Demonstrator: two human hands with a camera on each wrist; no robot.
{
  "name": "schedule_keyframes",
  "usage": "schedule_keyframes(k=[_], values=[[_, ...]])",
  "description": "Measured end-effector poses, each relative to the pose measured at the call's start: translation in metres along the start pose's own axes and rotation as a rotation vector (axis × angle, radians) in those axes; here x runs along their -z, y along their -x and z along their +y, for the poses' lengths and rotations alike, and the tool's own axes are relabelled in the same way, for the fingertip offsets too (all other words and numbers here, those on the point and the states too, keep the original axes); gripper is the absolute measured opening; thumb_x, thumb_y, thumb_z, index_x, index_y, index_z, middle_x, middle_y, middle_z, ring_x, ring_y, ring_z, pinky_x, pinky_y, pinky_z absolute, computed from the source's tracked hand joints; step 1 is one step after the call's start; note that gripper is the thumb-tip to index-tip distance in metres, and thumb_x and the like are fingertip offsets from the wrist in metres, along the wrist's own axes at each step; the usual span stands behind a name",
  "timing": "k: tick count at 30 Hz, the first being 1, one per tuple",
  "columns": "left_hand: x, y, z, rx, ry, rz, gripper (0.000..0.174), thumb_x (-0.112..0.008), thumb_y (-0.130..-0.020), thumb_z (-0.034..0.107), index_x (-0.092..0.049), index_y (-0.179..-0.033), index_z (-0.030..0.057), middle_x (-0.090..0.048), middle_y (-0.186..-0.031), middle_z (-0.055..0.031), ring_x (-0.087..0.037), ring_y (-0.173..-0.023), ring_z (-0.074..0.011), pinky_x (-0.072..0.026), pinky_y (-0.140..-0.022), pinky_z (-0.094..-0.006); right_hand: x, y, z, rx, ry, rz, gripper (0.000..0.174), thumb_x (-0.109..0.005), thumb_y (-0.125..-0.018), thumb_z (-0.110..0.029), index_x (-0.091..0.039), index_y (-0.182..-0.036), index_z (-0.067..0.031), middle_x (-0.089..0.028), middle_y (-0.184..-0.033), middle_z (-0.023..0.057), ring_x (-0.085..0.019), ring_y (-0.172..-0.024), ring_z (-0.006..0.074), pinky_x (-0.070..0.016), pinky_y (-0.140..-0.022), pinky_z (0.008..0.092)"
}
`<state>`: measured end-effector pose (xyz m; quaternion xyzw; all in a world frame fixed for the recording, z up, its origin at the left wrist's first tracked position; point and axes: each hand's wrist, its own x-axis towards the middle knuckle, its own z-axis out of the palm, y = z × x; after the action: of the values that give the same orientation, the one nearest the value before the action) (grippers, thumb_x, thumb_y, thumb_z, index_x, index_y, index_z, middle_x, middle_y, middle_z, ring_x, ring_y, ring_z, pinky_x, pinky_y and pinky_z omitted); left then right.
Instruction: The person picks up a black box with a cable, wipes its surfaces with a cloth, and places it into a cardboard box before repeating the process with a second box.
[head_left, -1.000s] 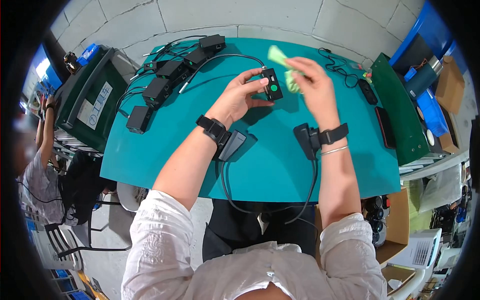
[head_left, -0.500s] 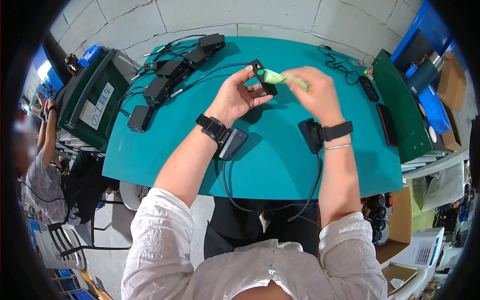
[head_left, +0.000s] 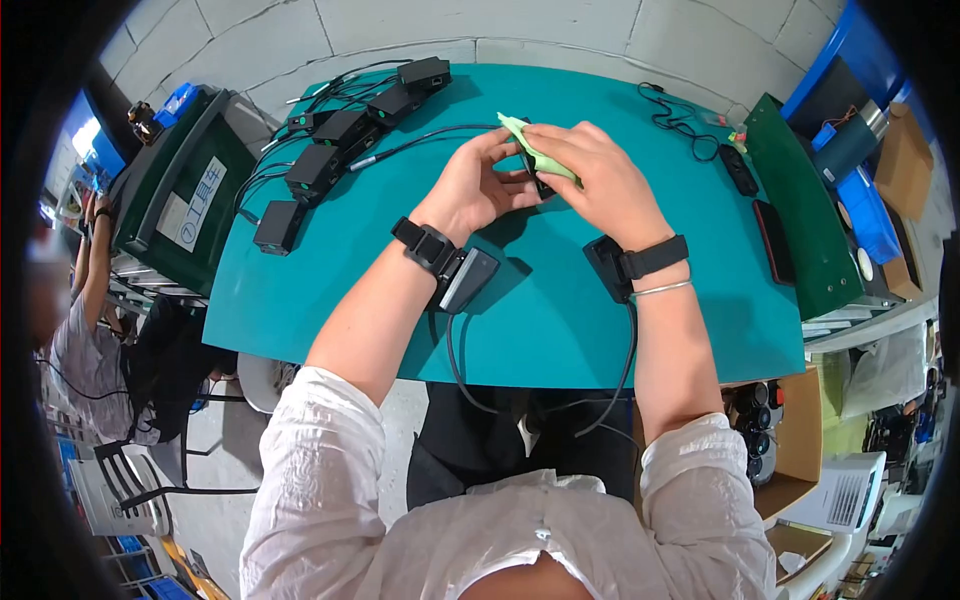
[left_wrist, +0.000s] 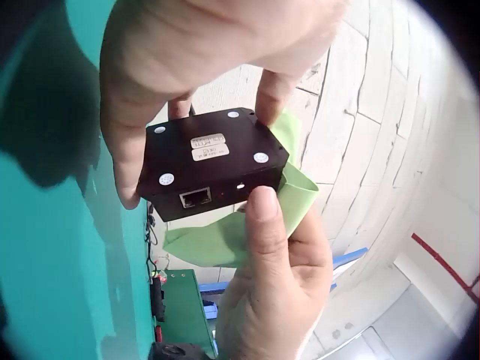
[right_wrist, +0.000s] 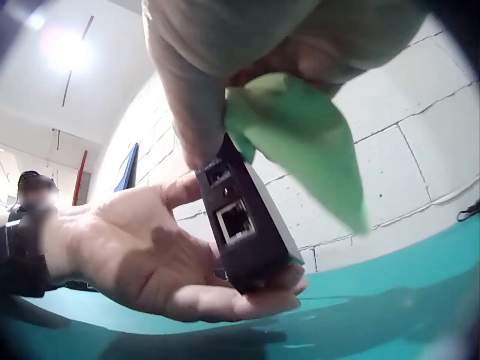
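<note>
Over the table, my left hand [head_left: 470, 190] holds a small black electronics box [left_wrist: 176, 154] by its edges, fingers and thumb at opposite sides. A network port [left_wrist: 196, 197] shows on its side, and pale labels lie between corner screws on one face. My right hand [head_left: 610, 180] grips a light green cloth [head_left: 540, 155] against the box's other face. In the left wrist view its thumb [left_wrist: 264, 225] rests at the port-side edge. The cloth [right_wrist: 311, 146] hangs past the box in the right wrist view. The box face under the cloth is hidden.
Several similar black boxes [head_left: 315, 172] with cables stand in a row at the table's left. A black cable and a power strip [head_left: 738, 170] lie at the right, near a dark phone-like slab [head_left: 773, 245]. Green cabinets flank the teal table [head_left: 520, 340]. Another person is at far left.
My right hand has moved left with the green cloth and brought it onto the box. The left hand has turned the box, so its green-dotted face is now covered.
</note>
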<state>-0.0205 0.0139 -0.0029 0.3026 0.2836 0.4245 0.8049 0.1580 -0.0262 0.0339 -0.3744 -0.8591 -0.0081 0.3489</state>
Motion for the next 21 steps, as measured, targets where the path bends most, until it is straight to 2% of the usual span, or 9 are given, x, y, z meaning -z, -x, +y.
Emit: schedule_keyframes(k=[4, 7, 9, 13, 16, 17, 18, 19, 21], values=[[-0.006, 0.008, 0.002, 0.020, 0.124, -0.003, 0.045, -0.037, -0.095, 0.040, -0.049, -0.115, 0.0015, -0.050, -0.114, -0.0183, -0.057, -0.099, -0.0350, -0.0493, -0.090, -0.0509, -0.005, -0.002, 0.000, 0.113, 0.019, 0.058, 0.039, -0.063, -0.079, -0.009, -0.062, -0.117, -0.0178, -0.060, -0.121, -0.0063, -0.054, -0.090, 0.0207, -0.0498, -0.078, 0.0302], [-0.006, 0.008, 0.007, -0.054, 0.214, -0.106, 0.047, -0.031, -0.096, 0.039, -0.047, -0.116, -0.0008, -0.051, -0.117, -0.0185, -0.057, -0.104, -0.0351, -0.0486, -0.092, -0.0529, -0.005, -0.002, 0.000, 0.206, 0.127, 0.034, 0.040, -0.061, -0.079, -0.008, -0.063, -0.117, -0.0182, -0.058, -0.124, -0.0100, -0.053, -0.086, 0.0195, -0.0493, -0.079, 0.0293], [-0.003, 0.008, 0.015, 0.007, 0.297, -0.032, 0.051, -0.025, -0.096, 0.038, -0.046, -0.115, -0.0036, -0.053, -0.116, -0.0205, -0.057, -0.106, -0.0350, -0.0502, -0.091, -0.0516, -0.002, -0.001, -0.001, 0.229, 0.154, 0.014, 0.039, -0.061, -0.078, -0.007, -0.065, -0.115, -0.0179, -0.059, -0.124, -0.0123, -0.052, -0.084, 0.0182, -0.0485, -0.079, 0.0279], [-0.012, 0.015, 0.017, -0.054, 0.277, 0.080, 0.047, -0.029, -0.094, 0.034, -0.046, -0.112, -0.0061, -0.053, -0.115, -0.0219, -0.057, -0.105, -0.0349, -0.0473, -0.094, -0.0516, 0.003, 0.000, 0.004, 0.239, 0.102, 0.022, 0.037, -0.060, -0.076, -0.003, -0.068, -0.110, -0.0161, -0.064, -0.116, -0.0117, -0.052, -0.083, 0.0177, -0.0493, -0.075, 0.0279], [0.005, 0.003, 0.014, -0.023, 0.438, -0.027, 0.051, -0.028, -0.094, 0.036, -0.045, -0.112, -0.0081, -0.051, -0.117, -0.0256, -0.055, -0.108, -0.0386, -0.0464, -0.095, -0.0519, 0.013, 0.005, 0.015, 0.204, 0.010, 0.028, 0.034, -0.058, -0.074, -0.001, -0.070, -0.103, -0.0132, -0.068, -0.105, -0.0053, -0.054, -0.079, 0.0180, -0.0496, -0.070, 0.0284], [0.007, 0.002, 0.014, 0.013, 0.531, -0.099, 0.052, -0.027, -0.094, 0.037, -0.043, -0.113, -0.0091, -0.051, -0.118, -0.0271, -0.053, -0.111, -0.0411, -0.0464, -0.095, -0.0522, 0.015, 0.006, 0.021, 0.162, -0.025, 0.106, 0.032, -0.057, -0.073, -0.001, -0.070, -0.101, -0.0120, -0.069, -0.102, -0.0016, -0.055, -0.077, 0.0187, -0.0496, -0.069, 0.0292], [0.010, 0.002, 0.014, -0.013, 0.481, -0.196, 0.055, -0.027, -0.094, 0.037, -0.039, -0.114, -0.0122, -0.045, -0.122, -0.0320, -0.045, -0.117, -0.0483, -0.0453, -0.097, -0.0547, 0.016, 0.008, 0.026, 0.120, -0.060, 0.184, 0.031, -0.057, -0.073, -0.001, -0.071, -0.098, -0.0107, -0.070, -0.098, 0.0020, -0.056, -0.075, 0.0195, -0.0496, -0.067, 0.0300], [0.011, 0.001, 0.014, -0.013, 0.482, -0.195, 0.055, -0.027, -0.094, 0.037, -0.039, -0.114, -0.0122, -0.045, -0.122, -0.0320, -0.045, -0.117, -0.0483, -0.0453, -0.097, -0.0547, 0.014, 0.009, 0.028, 0.119, -0.060, 0.183, 0.031, -0.057, -0.073, -0.001, -0.071, -0.098, -0.0107, -0.070, -0.098, 0.0020, -0.056, -0.075, 0.0195, -0.0496, -0.067, 0.0300], [0.003, 0.005, 0.017, 0.010, 0.635, -0.160, 0.058, -0.026, -0.094, 0.038, -0.035, -0.116, -0.0146, -0.038, -0.126, -0.0360, -0.040, -0.120, -0.0531, -0.0432, -0.098, -0.0579, 0.013, 0.008, 0.025, -0.239, -0.035, 0.488, 0.031, -0.055, -0.074, 0.000, -0.070, -0.099, -0.0101, -0.069, -0.098, 0.0070, -0.057, -0.072, 0.0217, -0.0494, -0.068, 0.0317]])
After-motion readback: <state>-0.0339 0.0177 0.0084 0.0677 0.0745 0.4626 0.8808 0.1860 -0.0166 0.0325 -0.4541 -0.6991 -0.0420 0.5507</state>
